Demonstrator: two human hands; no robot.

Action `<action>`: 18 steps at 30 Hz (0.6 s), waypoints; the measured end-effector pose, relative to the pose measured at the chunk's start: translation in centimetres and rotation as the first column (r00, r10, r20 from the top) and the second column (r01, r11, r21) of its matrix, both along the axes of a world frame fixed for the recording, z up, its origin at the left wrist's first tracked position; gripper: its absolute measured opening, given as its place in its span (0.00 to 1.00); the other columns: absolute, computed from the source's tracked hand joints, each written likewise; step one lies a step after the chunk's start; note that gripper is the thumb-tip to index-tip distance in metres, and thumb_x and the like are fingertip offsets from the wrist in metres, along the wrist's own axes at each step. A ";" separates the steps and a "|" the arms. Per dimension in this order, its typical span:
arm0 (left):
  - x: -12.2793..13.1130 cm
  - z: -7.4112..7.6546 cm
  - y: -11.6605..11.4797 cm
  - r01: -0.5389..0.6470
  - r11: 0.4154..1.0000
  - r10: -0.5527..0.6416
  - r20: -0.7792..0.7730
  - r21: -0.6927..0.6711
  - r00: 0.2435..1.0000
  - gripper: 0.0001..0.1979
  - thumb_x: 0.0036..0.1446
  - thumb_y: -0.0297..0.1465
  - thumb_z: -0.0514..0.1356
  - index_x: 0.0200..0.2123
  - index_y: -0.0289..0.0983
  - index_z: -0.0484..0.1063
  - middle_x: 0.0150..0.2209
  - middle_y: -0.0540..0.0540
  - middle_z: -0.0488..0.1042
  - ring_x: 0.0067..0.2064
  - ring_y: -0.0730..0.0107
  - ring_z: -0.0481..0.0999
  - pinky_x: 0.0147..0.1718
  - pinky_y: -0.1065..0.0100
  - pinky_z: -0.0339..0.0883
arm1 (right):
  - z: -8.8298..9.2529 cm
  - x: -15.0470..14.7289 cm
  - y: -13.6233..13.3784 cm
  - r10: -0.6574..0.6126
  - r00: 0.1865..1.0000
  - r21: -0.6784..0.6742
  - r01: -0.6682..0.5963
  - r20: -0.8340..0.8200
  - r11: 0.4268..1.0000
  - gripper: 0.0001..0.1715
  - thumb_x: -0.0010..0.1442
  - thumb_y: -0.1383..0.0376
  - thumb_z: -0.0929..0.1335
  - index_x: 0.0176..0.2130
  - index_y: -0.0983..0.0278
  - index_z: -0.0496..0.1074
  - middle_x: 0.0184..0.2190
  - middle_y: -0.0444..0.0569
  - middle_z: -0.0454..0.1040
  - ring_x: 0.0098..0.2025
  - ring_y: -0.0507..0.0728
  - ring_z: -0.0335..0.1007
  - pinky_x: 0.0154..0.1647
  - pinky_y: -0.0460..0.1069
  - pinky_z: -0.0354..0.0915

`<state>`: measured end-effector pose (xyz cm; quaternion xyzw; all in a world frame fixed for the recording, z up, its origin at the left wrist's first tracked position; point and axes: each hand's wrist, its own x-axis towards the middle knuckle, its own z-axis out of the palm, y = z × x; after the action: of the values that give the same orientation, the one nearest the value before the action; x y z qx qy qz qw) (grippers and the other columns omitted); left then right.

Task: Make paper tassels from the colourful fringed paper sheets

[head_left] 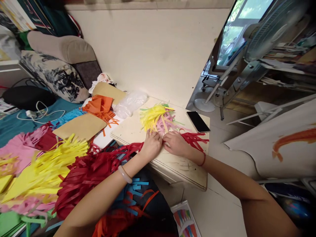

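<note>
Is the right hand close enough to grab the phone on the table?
Probably yes: the phone lies uncovered on the table, a short way from the right hand. Red strips lie close by, but don't seem to block it.

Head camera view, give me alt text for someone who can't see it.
A person's left hand and right hand come together over a pale tabletop, beside a bunch of yellow and pink fringe. A dark-screened phone lies to the right; a heap of red fringe spreads at left.
</note>
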<state>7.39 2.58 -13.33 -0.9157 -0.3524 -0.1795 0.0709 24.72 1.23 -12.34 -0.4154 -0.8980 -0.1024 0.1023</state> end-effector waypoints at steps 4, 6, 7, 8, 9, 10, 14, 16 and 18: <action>-0.7 -1.0 -0.6 -0.005 0.998 0.002 0.048 0.063 0.999 0.10 0.61 0.25 0.55 0.31 0.34 0.75 0.32 0.42 0.75 0.45 0.58 0.71 0.60 0.45 0.52 | -0.7 0.2 -0.7 0.013 1.000 0.031 -0.013 0.004 0.999 0.14 0.66 0.69 0.60 0.38 0.68 0.74 0.37 0.54 0.73 0.41 0.58 0.64 0.45 0.54 0.58; -1.4 -1.2 -1.1 -0.005 0.997 0.000 0.073 0.073 0.997 0.11 0.61 0.26 0.55 0.31 0.35 0.76 0.31 0.44 0.74 0.44 0.59 0.71 0.59 0.47 0.52 | -1.2 1.1 -1.1 0.045 0.999 0.035 -0.046 0.011 0.998 0.14 0.66 0.70 0.59 0.39 0.67 0.74 0.37 0.54 0.74 0.41 0.57 0.64 0.45 0.53 0.58; -1.7 -1.3 -1.3 -0.009 0.998 0.003 0.095 0.060 0.995 0.11 0.62 0.27 0.55 0.32 0.36 0.77 0.31 0.45 0.75 0.44 0.60 0.71 0.59 0.47 0.53 | -1.4 1.6 -1.2 0.063 0.998 0.042 -0.064 0.005 0.997 0.14 0.66 0.70 0.60 0.40 0.67 0.74 0.37 0.53 0.74 0.41 0.57 0.64 0.44 0.53 0.58; -2.1 -1.3 -1.6 -0.016 0.999 0.012 0.123 0.036 0.992 0.10 0.62 0.28 0.55 0.33 0.38 0.78 0.31 0.46 0.75 0.43 0.61 0.71 0.58 0.47 0.54 | -1.6 2.3 -1.4 0.079 0.997 0.050 -0.079 -0.011 0.996 0.14 0.66 0.70 0.60 0.40 0.67 0.74 0.37 0.53 0.75 0.41 0.57 0.64 0.44 0.53 0.58; -2.4 -1.3 -1.7 -0.024 1.000 0.022 0.154 0.006 0.988 0.10 0.62 0.30 0.56 0.33 0.39 0.78 0.32 0.46 0.76 0.43 0.61 0.71 0.57 0.47 0.55 | -1.6 2.9 -1.4 0.088 0.995 0.053 -0.086 -0.042 0.995 0.13 0.66 0.69 0.61 0.39 0.66 0.75 0.37 0.52 0.76 0.41 0.56 0.65 0.44 0.53 0.59; -2.7 -1.3 -1.8 -0.031 0.999 0.036 0.185 -0.029 0.982 0.10 0.62 0.31 0.56 0.34 0.40 0.79 0.33 0.46 0.76 0.44 0.61 0.71 0.56 0.47 0.55 | -1.6 3.5 -1.5 0.087 0.992 0.043 -0.084 -0.089 0.996 0.13 0.66 0.68 0.61 0.38 0.66 0.76 0.37 0.51 0.76 0.41 0.56 0.66 0.44 0.53 0.59; -3.8 -1.2 -1.8 -0.041 0.979 0.103 0.313 -0.200 0.944 0.08 0.59 0.34 0.60 0.34 0.42 0.80 0.39 0.46 0.78 0.47 0.61 0.71 0.55 0.48 0.56 | -1.2 5.0 -1.3 -0.053 0.925 -0.173 -0.014 -0.376 0.985 0.10 0.62 0.63 0.67 0.33 0.63 0.78 0.36 0.49 0.78 0.40 0.55 0.69 0.46 0.52 0.62; -4.1 -1.2 -1.7 -0.036 0.958 0.146 0.377 -0.284 0.915 0.07 0.59 0.35 0.61 0.33 0.42 0.80 0.40 0.46 0.79 0.47 0.61 0.71 0.54 0.49 0.57 | -0.9 5.2 -1.2 -0.180 0.858 -0.300 0.032 -0.482 0.954 0.09 0.59 0.61 0.70 0.30 0.63 0.78 0.35 0.49 0.78 0.40 0.55 0.70 0.44 0.52 0.64; -4.3 -1.2 -1.5 -0.037 0.938 0.189 0.420 -0.345 0.888 0.08 0.59 0.35 0.60 0.32 0.42 0.79 0.40 0.46 0.79 0.47 0.61 0.71 0.53 0.49 0.57 | -0.7 5.2 -1.1 -0.274 0.815 -0.365 0.084 -0.510 0.927 0.10 0.56 0.61 0.71 0.27 0.63 0.77 0.33 0.49 0.77 0.39 0.56 0.70 0.43 0.51 0.64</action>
<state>3.05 1.04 -14.54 -0.8264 -0.4375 -0.3191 -0.1546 29.91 0.14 -13.01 -0.5220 -0.7903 0.1622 0.2769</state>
